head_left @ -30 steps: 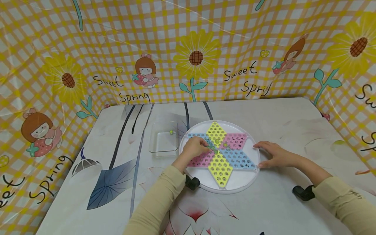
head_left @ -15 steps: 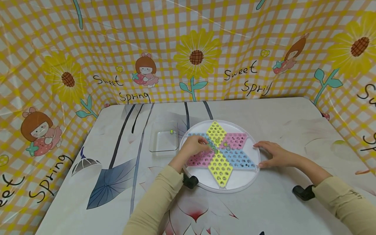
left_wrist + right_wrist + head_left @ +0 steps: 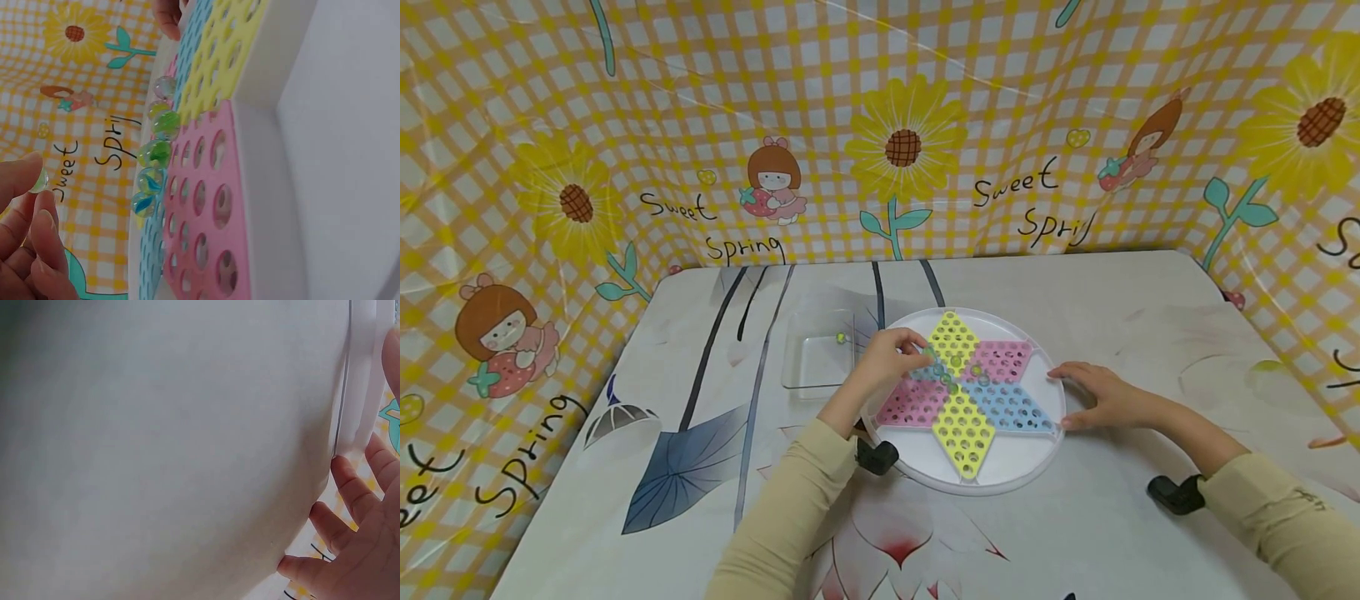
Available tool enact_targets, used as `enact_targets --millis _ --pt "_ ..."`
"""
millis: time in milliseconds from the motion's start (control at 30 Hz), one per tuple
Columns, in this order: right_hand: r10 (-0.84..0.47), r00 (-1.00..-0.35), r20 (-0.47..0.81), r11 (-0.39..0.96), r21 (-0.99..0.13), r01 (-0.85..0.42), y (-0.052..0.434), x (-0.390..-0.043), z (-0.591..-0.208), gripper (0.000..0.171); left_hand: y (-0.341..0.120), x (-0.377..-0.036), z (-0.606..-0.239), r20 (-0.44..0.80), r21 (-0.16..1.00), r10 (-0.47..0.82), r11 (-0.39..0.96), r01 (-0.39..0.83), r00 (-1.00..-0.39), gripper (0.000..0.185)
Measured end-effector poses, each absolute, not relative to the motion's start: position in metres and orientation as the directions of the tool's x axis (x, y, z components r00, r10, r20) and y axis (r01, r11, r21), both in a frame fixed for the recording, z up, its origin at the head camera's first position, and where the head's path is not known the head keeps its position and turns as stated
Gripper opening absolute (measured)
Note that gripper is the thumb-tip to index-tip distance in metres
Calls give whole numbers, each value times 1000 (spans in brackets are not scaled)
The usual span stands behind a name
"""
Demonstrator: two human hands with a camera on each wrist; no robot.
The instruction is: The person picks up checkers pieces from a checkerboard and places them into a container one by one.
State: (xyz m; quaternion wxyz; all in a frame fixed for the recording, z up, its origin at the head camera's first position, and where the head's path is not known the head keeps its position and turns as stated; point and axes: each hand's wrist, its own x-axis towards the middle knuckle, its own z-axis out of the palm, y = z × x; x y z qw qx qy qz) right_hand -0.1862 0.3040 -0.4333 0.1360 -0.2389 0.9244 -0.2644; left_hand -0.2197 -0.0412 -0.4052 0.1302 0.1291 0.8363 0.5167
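Marble (image 3: 42, 182), clear with a green tint, is pinched between the thumb and fingers of the left grip (image 3: 887, 362). Being round, it offers no long axis; only its direction from the grip counts. It is carried at the fingertips, on the side towards the board's middle, and in the left wrist view is seen raised clear of the board, touching nothing beneath. The decisive relation is judged to be the offset between this marble and the row of marbles (image 3: 945, 379), which is seated near the centre of the star, just beside the fingertips and slightly nearer the wearer. The left grip is by far the nearer; the right grip (image 3: 1101, 396) is placed at the opposite rim, its fingers spread and touching the edge, nothing being grasped.

The game board (image 3: 1022, 454), white and round, is marked with a perforated star in yellow, pink and blue. To its left, a clear box (image 3: 817, 367) is set, with a yellow-green marble (image 3: 841, 338) inside. All is borne by a pale printed table (image 3: 1075, 533), enclosed behind and at both sides by a checked cloth (image 3: 685, 125).
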Motion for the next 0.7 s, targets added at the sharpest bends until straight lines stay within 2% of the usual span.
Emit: enact_targets --millis 300,700 --pt "-517 -847 -121 745 -551 -376 304 -186 -434 71 -53 -222 -394 -33 899 342 420 122 -939 22" --pt "-522 -845 -118 742 -551 -381 304 -186 -433 70 -72 -224 -381 11 908 267 401 122 -964 20"
